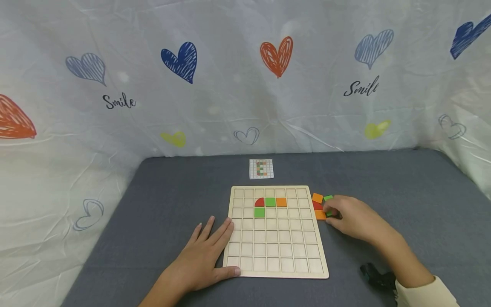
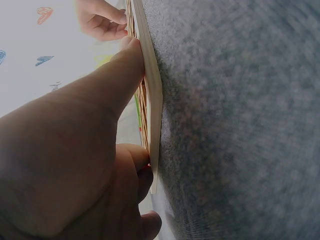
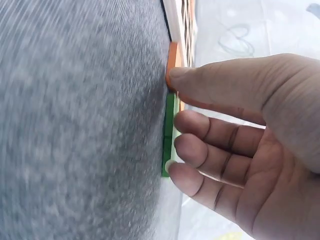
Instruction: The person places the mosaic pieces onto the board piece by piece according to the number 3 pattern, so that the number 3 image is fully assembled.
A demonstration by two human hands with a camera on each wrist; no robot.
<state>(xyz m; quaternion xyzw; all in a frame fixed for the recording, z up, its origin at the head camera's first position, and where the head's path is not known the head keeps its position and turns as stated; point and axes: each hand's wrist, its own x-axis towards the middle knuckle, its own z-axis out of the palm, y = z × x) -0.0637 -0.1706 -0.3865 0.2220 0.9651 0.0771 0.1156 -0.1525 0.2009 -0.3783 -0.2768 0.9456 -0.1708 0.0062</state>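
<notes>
A wooden grid board (image 1: 274,251) lies flat on the table. Set in its cells are a red quarter-round tile (image 1: 260,202), a green tile (image 1: 270,202), an orange tile (image 1: 281,202) and a second green tile (image 1: 259,212). My left hand (image 1: 203,260) rests spread at the board's left edge, thumb on the near corner. Beyond the right edge, my right hand (image 1: 353,217) reaches over loose tiles: orange (image 1: 317,197), red (image 1: 317,205) and green (image 1: 327,198). In the right wrist view, its thumb touches an orange tile (image 3: 172,57) while loosely bent fingers touch green tiles (image 3: 168,130).
Behind the board lies a small pattern card (image 1: 261,169) printed with coloured squares. A black object (image 1: 377,277) is by the right wrist. The grey table (image 1: 172,200) meets a white curtain (image 1: 222,98) with hearts at its back edge.
</notes>
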